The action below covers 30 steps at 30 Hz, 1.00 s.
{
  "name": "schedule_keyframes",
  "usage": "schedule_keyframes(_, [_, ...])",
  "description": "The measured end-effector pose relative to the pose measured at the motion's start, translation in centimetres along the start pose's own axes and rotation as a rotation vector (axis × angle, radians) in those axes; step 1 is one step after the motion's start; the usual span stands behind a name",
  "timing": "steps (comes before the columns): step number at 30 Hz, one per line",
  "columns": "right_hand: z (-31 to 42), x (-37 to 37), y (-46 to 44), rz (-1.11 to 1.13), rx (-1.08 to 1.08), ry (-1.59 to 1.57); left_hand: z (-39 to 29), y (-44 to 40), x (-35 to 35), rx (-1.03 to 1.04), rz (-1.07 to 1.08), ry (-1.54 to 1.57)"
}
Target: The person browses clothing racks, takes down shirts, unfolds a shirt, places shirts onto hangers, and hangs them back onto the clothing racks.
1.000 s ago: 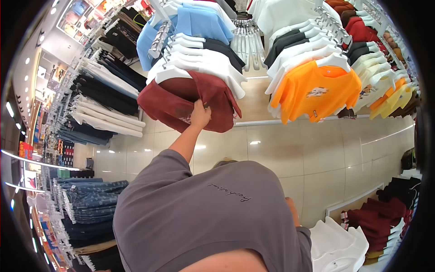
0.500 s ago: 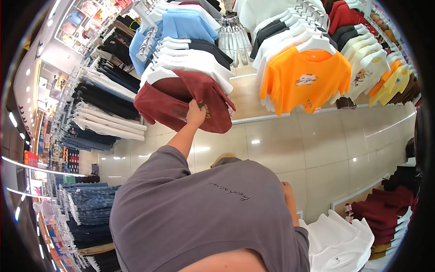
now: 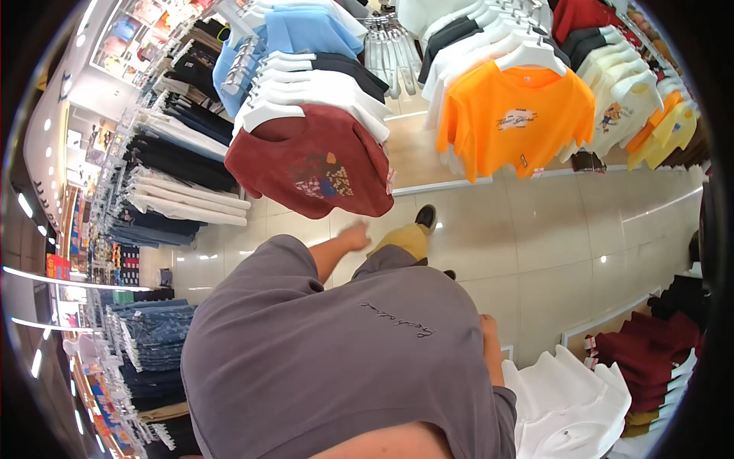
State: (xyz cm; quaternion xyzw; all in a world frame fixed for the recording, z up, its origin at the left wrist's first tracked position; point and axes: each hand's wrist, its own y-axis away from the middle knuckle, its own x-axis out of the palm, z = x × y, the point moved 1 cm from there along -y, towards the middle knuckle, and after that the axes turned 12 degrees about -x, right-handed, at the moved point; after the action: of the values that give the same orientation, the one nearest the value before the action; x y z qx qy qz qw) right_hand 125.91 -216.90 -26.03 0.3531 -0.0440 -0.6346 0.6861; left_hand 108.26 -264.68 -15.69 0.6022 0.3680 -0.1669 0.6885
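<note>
Head view: blurred left hand near maroon shirt, right hand partly hidden; fingers' state I can't tell.

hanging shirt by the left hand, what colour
The shirt is dark red with a multicoloured print; head view.

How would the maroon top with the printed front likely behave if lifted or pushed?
The maroon top is probably floppy: its cloth drapes in soft curves. Pushed, it would likely swing rather than tip, since it hangs from a white hanger.
</note>
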Motion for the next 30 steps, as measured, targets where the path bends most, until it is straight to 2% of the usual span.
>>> schedule_keyframes(1, [-0.2, 0.3, 0.5, -0.03, 0.015, -0.016, -0.6, -0.1, 2.3, 0.127, 0.145, -0.073])
schedule_keyframes(3, [-0.6, 0.6, 1.2, -0.051, 0.0, -0.044, -1.9, 0.9, 3.7, 0.006, 0.51, 0.114])
schedule_keyframes(4, [-0.7, 0.4, 1.5, -0.071, -0.032, -0.058, -2.4, 0.3, 3.8, 0.02, 0.52, 0.093])
schedule_keyframes(6, [-1.1, 0.7, 2.0, -0.1, 0.015, -0.084, -3.4, -2.1, 2.8, 0.274, 0.198, 0.006])
schedule_keyframes(7, [-1.4, 1.1, 2.1, -0.107, 0.039, -0.104, -4.4, -3.2, 1.5, 0.349, 0.116, -0.105])
schedule_keyframes(11, [-2.1, 1.8, 3.3, -0.21, 0.124, -0.167, -11.7, -5.7, -6.5, 0.432, -0.252, 0.162])
schedule_keyframes(12, [-2.4, 2.0, 3.7, -0.235, 0.132, -0.194, -15.0, -3.1, -10.1, 0.403, -0.338, 0.165])
schedule_keyframes(13, [-2.8, 2.3, 4.2, -0.257, 0.143, -0.22, -17.7, -2.4, -12.8, 0.493, -0.437, 0.327])
schedule_keyframes(15, [-3.7, 2.6, 4.9, -0.293, 0.17, -0.241, -23.1, 0.1, -18.9, 0.868, -0.919, 0.401])
schedule_keyframes(17, [-4.5, 2.9, 5.8, -0.323, 0.197, -0.255, -27.2, 3.6, -24.9, 0.978, -1.265, 0.252])
schedule_keyframes(20, [-6.4, 3.7, 5.8, -0.39, 0.206, -0.182, -31.9, 4.8, -29.8, 1.036, -1.258, 0.271])
schedule_keyframes(22, [-8.7, 4.5, 5.5, -0.384, 0.227, -0.182, -34.7, 4.2, -31.8, 0.817, -1.063, 0.269])
schedule_keyframes(24, [-7.8, 4.1, 6.7, -0.427, 0.243, -0.167, -36.6, 2.0, -32.7, 0.783, -1.013, 0.256])
schedule_keyframes(26, [-5.5, 3.0, 7.0, -0.378, 0.276, -0.137, -38.0, 2.9, -34.0, 0.673, -0.77, 0.303])
schedule_keyframes(27, [-4.9, 2.3, 7.0, -0.319, 0.311, -0.136, -38.2, 1.3, -34.3, 0.76, -0.839, 0.296])
schedule_keyframes(29, [-10.5, 5.5, 4.1, -0.25, 0.463, -0.139, -38.6, 2.0, -35.0, 0.774, -0.81, 0.364])
schedule_keyframes(30, [-14.0, 7.4, 2.4, -0.285, 0.409, -0.063, -38.7, 2.3, -35.5, 0.782, -0.665, 0.39])
